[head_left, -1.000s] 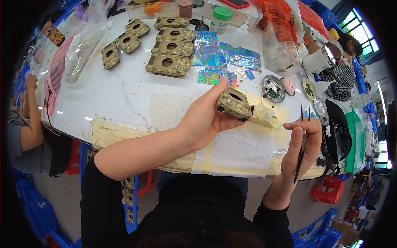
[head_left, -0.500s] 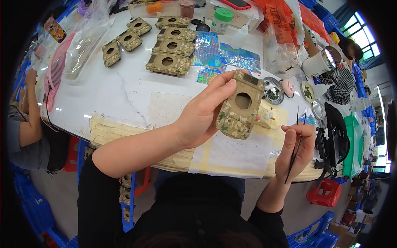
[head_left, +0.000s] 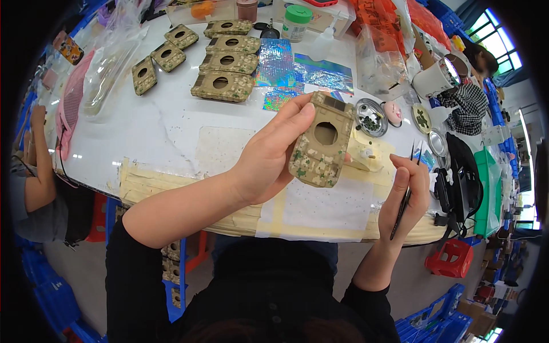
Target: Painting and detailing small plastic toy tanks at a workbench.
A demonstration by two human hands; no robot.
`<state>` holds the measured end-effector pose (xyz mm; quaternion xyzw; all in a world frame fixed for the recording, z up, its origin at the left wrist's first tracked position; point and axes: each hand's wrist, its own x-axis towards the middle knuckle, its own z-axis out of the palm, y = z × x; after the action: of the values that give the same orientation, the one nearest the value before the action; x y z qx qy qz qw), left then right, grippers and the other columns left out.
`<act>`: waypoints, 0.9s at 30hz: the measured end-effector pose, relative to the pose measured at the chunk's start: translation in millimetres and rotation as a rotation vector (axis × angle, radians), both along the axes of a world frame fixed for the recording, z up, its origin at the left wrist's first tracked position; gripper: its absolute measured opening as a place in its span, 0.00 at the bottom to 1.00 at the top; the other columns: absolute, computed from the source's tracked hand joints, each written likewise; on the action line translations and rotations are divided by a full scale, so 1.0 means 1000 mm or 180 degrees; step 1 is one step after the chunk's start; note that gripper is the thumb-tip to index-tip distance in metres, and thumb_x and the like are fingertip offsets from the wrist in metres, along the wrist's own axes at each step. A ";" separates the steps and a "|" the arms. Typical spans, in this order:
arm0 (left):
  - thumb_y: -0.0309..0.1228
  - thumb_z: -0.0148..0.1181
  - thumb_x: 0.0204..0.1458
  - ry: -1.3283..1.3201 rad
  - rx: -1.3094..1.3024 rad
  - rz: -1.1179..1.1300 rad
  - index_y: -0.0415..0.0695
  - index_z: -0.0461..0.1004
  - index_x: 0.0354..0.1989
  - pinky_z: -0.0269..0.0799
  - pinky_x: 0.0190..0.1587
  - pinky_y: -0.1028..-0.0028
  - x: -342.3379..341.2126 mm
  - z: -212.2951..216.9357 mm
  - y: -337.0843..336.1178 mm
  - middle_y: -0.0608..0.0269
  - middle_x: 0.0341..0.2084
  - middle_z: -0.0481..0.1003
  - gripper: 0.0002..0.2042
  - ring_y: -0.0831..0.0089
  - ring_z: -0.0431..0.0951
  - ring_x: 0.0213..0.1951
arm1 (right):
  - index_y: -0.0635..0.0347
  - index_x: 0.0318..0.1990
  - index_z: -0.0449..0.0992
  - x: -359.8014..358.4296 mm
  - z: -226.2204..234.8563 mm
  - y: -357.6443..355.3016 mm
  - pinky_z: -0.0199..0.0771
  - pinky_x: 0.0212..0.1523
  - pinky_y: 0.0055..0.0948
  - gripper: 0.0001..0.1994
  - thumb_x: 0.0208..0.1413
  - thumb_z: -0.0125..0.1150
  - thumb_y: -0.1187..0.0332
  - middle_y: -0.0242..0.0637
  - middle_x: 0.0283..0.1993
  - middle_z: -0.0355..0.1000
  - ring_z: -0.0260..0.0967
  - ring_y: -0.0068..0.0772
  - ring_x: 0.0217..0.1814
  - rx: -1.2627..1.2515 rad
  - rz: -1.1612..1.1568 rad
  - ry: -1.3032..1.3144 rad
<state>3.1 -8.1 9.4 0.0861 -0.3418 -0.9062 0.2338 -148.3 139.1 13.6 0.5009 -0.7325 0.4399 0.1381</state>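
My left hand (head_left: 266,151) grips a camouflage-painted model tank hull (head_left: 324,154) by its left side, holding it tilted above the table. A round hole opens in the middle of its top, and green and cream patches show on its lower end. In my right hand (head_left: 405,197) a pair of dark tweezers (head_left: 400,220) points up and away from me, its tips slightly apart. I cannot make out anything between the tips. Beyond the held hull, a round metal dish (head_left: 382,130) contains small dark green and white bits.
Several similar hulls (head_left: 222,86) lie at the back left, beside shiny holographic sheets (head_left: 323,74). White paper (head_left: 314,214) is taped along the near edge. A green-lidded jar (head_left: 296,24), a pink round object (head_left: 393,113) and a black bag (head_left: 463,177) stand around. Another person's arm (head_left: 40,154) is at far left.
The view has shifted slightly, so the table things sit a little further left. My left hand keeps its hold on the hull, and the tweezers remain in my right hand, turned slightly.
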 end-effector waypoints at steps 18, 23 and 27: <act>0.50 0.45 0.58 -0.0692 0.0506 0.0323 0.44 0.61 0.51 0.78 0.37 0.71 -0.003 -0.011 -0.005 0.56 0.42 0.69 0.23 0.63 0.78 0.37 | 0.62 0.32 0.76 -0.004 -0.004 -0.012 0.64 0.35 0.30 0.08 0.42 0.66 0.77 0.39 0.29 0.68 0.65 0.38 0.32 0.0170 -0.0002 0.0701; 0.51 0.44 0.58 -0.0774 0.0419 0.0206 0.45 0.61 0.51 0.78 0.38 0.70 -0.001 -0.008 -0.002 0.57 0.41 0.70 0.23 0.64 0.78 0.36 | 0.65 0.33 0.75 0.010 0.021 -0.009 0.67 0.35 0.26 0.05 0.47 0.61 0.79 0.39 0.29 0.68 0.65 0.31 0.30 -0.0570 0.0061 0.0518; 0.52 0.43 0.58 -0.0917 0.0371 0.0153 0.46 0.62 0.52 0.78 0.38 0.69 -0.002 -0.004 0.000 0.59 0.40 0.71 0.23 0.64 0.78 0.35 | 0.65 0.35 0.73 0.016 0.026 -0.017 0.64 0.37 0.24 0.05 0.49 0.58 0.79 0.37 0.29 0.67 0.63 0.30 0.33 -0.0731 0.0874 -0.0126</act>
<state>1.3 -7.9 5.8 0.2367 -0.3165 -0.8969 0.1985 -131.9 121.9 39.3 0.5684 -0.6047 0.5452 0.1186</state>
